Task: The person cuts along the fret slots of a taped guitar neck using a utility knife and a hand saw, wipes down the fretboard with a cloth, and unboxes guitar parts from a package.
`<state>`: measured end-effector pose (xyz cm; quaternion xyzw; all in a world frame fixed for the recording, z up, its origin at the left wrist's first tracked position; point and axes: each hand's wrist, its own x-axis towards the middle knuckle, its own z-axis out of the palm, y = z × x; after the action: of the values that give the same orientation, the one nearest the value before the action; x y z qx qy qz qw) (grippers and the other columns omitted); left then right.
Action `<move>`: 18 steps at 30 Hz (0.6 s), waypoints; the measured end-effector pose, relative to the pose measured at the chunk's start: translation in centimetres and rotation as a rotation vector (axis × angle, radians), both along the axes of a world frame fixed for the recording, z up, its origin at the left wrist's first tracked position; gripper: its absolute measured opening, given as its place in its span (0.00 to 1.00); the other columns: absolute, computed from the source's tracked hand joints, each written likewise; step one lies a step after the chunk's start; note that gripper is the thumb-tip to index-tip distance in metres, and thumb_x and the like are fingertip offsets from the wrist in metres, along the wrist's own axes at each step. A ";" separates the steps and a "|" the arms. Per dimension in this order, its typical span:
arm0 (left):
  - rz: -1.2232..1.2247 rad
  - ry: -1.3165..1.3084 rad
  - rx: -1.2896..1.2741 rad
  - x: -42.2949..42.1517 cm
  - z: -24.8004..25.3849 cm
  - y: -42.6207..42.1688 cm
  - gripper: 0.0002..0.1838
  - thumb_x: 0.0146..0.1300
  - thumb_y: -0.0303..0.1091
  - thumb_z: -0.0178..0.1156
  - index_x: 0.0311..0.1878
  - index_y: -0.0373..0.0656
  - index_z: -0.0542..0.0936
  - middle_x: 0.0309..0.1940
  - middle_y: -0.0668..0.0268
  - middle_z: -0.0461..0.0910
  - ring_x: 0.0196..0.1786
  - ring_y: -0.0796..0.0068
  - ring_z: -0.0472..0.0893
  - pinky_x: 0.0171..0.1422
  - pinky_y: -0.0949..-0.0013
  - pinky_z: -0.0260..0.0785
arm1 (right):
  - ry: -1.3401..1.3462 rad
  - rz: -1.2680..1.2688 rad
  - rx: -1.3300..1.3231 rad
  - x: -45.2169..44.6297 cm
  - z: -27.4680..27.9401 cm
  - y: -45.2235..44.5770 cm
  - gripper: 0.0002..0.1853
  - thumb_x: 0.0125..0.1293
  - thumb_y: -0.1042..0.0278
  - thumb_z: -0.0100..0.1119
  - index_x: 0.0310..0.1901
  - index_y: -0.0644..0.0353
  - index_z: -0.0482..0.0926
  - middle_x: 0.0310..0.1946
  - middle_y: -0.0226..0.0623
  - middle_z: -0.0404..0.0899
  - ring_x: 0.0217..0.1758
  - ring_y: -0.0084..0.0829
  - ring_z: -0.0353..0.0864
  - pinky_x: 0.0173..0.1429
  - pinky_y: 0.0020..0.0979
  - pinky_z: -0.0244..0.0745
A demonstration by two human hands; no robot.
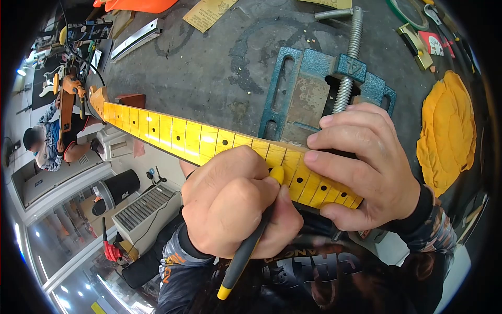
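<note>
A guitar neck (pixel 208 138) with a glossy yellow fretboard, frets and black dot inlays runs from the headstock at left to its wide end under my hands. My left hand (pixel 230 201) is closed round a slim black-and-yellow tool (pixel 243 261), over the fretboard. One rounded yellow end shows above the fingers, at the frets; the other points down toward my body. The tool's working part is hidden. My right hand (pixel 368 162) grips the neck's wide end, fingers across the fretboard and thumb along the near edge.
A blue-green vise (pixel 285 89) with a threaded screw stands behind the neck. A yellow cloth (pixel 447 133) lies at right, sandpaper sheets (pixel 209 11) and a metal bar (pixel 137 41) at the back. A dark block (pixel 130 100) sits near the headstock. Another person (pixel 47 138) works at far left.
</note>
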<state>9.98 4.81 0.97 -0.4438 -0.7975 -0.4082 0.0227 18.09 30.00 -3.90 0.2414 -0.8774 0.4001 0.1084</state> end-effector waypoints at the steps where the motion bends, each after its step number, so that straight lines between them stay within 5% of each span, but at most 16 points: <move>1: 0.000 -0.001 0.000 0.0 -0.1 0.1 0.15 0.57 0.22 0.76 0.41 0.37 0.77 0.26 0.53 0.82 0.23 0.66 0.80 0.30 0.67 0.71 | 0.007 0.000 -0.001 0.0 -0.1 0.0 0.30 0.74 0.42 0.71 0.69 0.53 0.86 0.67 0.42 0.85 0.71 0.51 0.84 0.76 0.61 0.74; 16: -0.082 0.034 -0.049 0.5 1.4 -1.0 0.17 0.48 0.22 0.75 0.38 0.39 0.77 0.27 0.57 0.78 0.22 0.60 0.79 0.30 0.62 0.70 | 0.021 0.027 0.030 -0.1 0.5 0.3 0.31 0.72 0.44 0.74 0.69 0.55 0.86 0.68 0.41 0.85 0.71 0.51 0.84 0.76 0.60 0.74; 18: -0.030 0.026 -0.024 0.6 1.2 -0.6 0.15 0.42 0.19 0.73 0.29 0.40 0.75 0.26 0.59 0.75 0.21 0.56 0.78 0.27 0.58 0.73 | 0.008 0.024 -0.004 0.0 0.5 0.2 0.31 0.69 0.46 0.76 0.69 0.54 0.87 0.68 0.40 0.85 0.73 0.52 0.83 0.77 0.59 0.74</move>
<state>10.62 4.24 2.16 -0.4613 -0.7951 -0.3931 0.0213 18.11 30.19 -3.38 0.2533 -0.8732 0.4022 0.1074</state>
